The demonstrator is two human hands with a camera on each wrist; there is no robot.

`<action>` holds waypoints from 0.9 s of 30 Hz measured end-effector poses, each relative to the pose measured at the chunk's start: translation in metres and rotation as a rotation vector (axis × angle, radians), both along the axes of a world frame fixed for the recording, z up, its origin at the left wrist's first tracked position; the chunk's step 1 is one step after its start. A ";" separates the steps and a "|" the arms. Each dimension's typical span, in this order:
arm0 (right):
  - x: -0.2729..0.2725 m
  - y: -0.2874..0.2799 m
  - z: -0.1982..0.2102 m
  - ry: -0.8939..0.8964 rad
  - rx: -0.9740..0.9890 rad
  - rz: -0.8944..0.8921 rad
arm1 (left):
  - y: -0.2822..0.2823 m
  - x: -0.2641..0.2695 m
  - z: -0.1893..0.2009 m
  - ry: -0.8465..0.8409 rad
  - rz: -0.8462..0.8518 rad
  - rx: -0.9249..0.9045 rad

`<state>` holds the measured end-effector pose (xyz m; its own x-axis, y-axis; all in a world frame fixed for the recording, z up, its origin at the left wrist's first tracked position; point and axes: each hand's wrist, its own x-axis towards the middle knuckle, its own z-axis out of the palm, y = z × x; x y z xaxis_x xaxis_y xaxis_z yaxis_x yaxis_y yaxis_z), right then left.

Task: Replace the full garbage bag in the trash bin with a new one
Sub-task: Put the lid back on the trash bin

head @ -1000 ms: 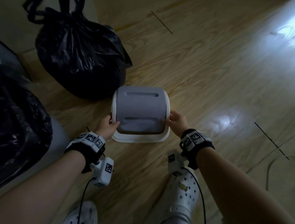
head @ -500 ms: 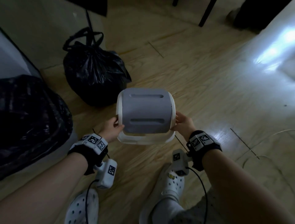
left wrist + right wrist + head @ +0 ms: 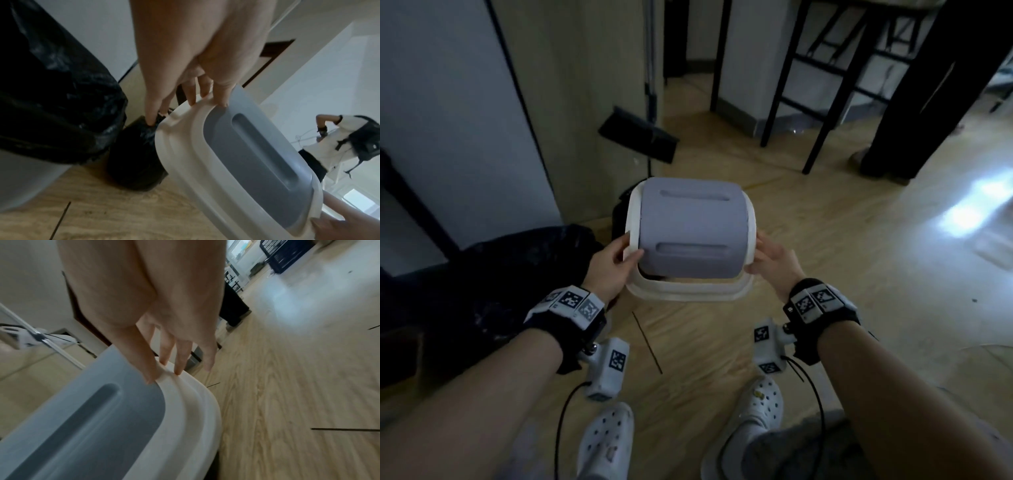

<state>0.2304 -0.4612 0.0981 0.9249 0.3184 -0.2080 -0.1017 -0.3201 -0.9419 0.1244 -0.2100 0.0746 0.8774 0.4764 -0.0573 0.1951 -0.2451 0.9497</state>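
Note:
A white bin lid (image 3: 688,291) with a grey swing flap (image 3: 690,229) hangs in the air in front of me, tilted. My left hand (image 3: 616,263) grips its left edge, thumb on top, fingers (image 3: 193,100) curled on the white rim (image 3: 185,146). My right hand (image 3: 767,257) holds the right edge, its fingertips (image 3: 176,369) on the rim (image 3: 197,402). At my left stands the trash bin (image 3: 24,178), lined with a black bag (image 3: 482,281). The full tied black bag (image 3: 133,162) sits on the floor behind the lid, mostly hidden in the head view.
A dark dustpan on a pole (image 3: 640,137) leans by the wall ahead. Black stool legs (image 3: 811,113) and a dark cabinet (image 3: 928,102) stand at the back right. Another person (image 3: 339,142) stands further off. My white clogs (image 3: 606,442) are on the wooden floor (image 3: 859,274).
Both hands have lifted the lid off the floor and brought it up toward me. The head view has swung upward, so the wall and furniture now show.

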 end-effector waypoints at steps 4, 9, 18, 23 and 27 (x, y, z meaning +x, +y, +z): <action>-0.018 0.037 0.018 -0.146 -0.039 0.152 | 0.025 -0.049 0.026 -0.040 0.086 0.030; -0.033 0.085 0.033 -0.171 -0.022 0.274 | 0.060 -0.093 0.041 -0.048 0.235 -0.001; -0.031 0.182 0.005 0.035 -0.019 0.432 | 0.124 -0.138 0.008 0.014 0.422 -0.184; -0.023 0.224 -0.024 0.220 0.016 0.445 | 0.152 -0.137 -0.024 0.055 0.486 -0.222; -0.004 0.247 -0.048 0.283 0.039 0.451 | 0.167 -0.126 -0.046 0.068 0.521 -0.279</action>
